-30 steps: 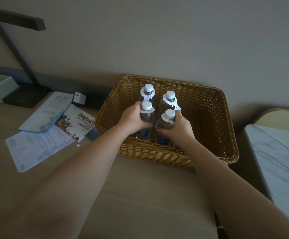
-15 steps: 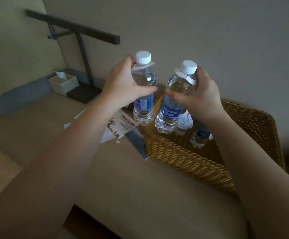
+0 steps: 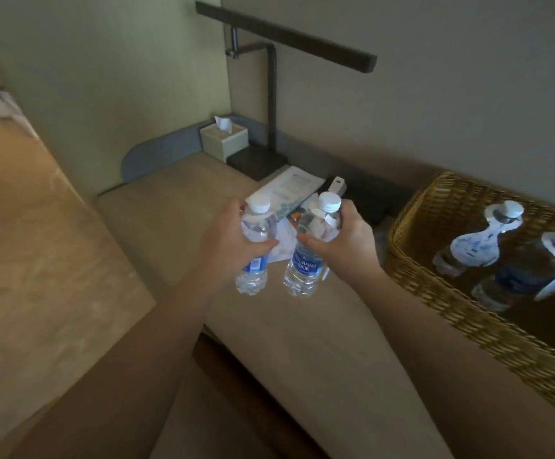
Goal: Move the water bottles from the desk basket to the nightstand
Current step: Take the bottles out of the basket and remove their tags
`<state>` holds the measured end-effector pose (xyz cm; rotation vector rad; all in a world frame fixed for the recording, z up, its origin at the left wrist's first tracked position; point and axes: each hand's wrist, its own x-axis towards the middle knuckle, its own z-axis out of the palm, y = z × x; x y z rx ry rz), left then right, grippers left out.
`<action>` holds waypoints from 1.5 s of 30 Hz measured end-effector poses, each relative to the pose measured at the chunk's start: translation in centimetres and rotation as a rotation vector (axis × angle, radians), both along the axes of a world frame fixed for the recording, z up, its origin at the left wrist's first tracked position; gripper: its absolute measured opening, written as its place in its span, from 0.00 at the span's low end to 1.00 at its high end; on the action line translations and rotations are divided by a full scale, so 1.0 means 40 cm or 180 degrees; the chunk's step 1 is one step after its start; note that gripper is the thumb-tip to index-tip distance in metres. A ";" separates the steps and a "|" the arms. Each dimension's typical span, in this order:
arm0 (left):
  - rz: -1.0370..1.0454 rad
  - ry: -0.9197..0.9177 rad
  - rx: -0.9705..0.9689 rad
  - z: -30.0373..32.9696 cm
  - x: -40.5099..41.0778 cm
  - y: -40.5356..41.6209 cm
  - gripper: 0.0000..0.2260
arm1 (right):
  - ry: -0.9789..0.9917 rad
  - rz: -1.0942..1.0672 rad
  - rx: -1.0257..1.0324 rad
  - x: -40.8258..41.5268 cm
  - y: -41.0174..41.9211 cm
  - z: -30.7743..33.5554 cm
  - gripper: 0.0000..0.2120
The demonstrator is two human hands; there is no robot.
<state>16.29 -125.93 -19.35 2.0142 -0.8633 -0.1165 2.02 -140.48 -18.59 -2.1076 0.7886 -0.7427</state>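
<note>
Head view: wicker basket (image 3: pixel 412 260) holds two bottles (image 3: pixel 475 248) (blurred).

Woven wicker basket (image 3: pixel 435 279), clear plastic bottles (image 3: pixel 306 256)

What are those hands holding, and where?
Left hand grips one water bottle, right hand another bottle, each around its upper body.

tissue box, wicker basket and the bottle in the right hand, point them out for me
tissue box (image 3: pixel 223 142), head view, on its pale front side.
wicker basket (image 3: pixel 415 260), head view, on its woven left wall.
bottle in the right hand (image 3: pixel 306 266), head view, on its blue label.
</note>
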 end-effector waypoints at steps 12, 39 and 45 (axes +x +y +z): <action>0.0138 0.0100 0.0021 -0.133 -0.041 0.051 0.31 | 0.0422 0.0073 0.0078 0.021 0.035 -0.124 0.32; -0.1040 -0.1031 -0.0500 0.125 -0.310 -0.315 0.31 | -0.0140 -0.0870 0.0011 -0.344 -0.173 0.037 0.32; -0.1656 -0.0590 0.0044 0.089 -0.465 -0.570 0.38 | -0.0104 -0.1987 -0.0293 -0.555 -0.325 0.051 0.30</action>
